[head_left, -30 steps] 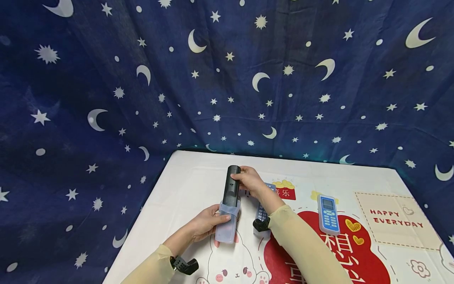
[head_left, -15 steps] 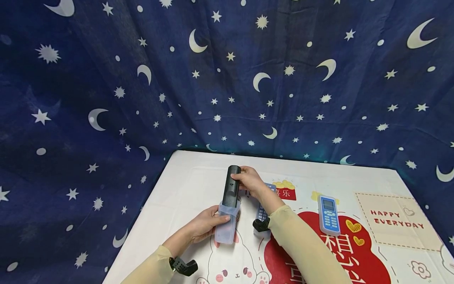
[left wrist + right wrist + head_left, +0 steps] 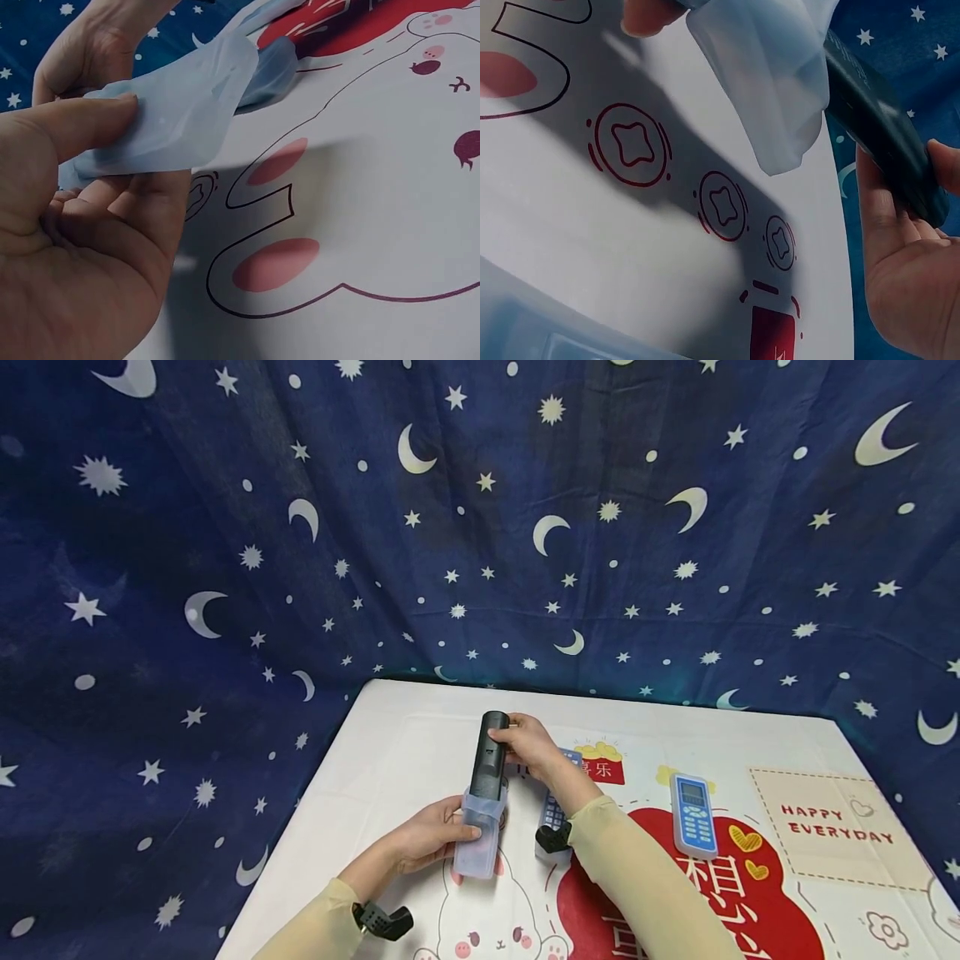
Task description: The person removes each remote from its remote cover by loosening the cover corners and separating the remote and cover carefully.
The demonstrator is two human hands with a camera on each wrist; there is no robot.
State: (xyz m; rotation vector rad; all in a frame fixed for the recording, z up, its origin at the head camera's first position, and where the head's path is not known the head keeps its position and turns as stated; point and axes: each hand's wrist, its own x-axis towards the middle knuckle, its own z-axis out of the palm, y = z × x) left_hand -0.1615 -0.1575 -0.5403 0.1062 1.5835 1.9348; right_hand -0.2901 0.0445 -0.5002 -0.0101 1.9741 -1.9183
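Observation:
In the head view a black remote control (image 3: 491, 756), its back side facing up, stands partly inside the mouth of a translucent soft sleeve (image 3: 476, 858). My right hand (image 3: 529, 745) grips the remote's far end, thumb on its back; the right wrist view shows the same remote (image 3: 877, 112) tilted between thumb and fingers. The sleeve's lower part is pinched by my left hand (image 3: 433, 835), thumb on top and fingers beneath. Up close in the left wrist view, the sleeve (image 3: 184, 112) looks cloudy and loose. How deep the remote sits inside is hard to make out.
Below my right forearm lies a remote with a blue keypad (image 3: 552, 814), partly hidden by the arm. Farther right, a blue-faced remote (image 3: 695, 817) with a small screen lies on the printed white tablecloth (image 3: 405, 735). A dark starry curtain (image 3: 480, 527) hangs behind the table.
My left thumb has shifted slightly down and left on the sleeve. The right hand and the remote look almost unmoved.

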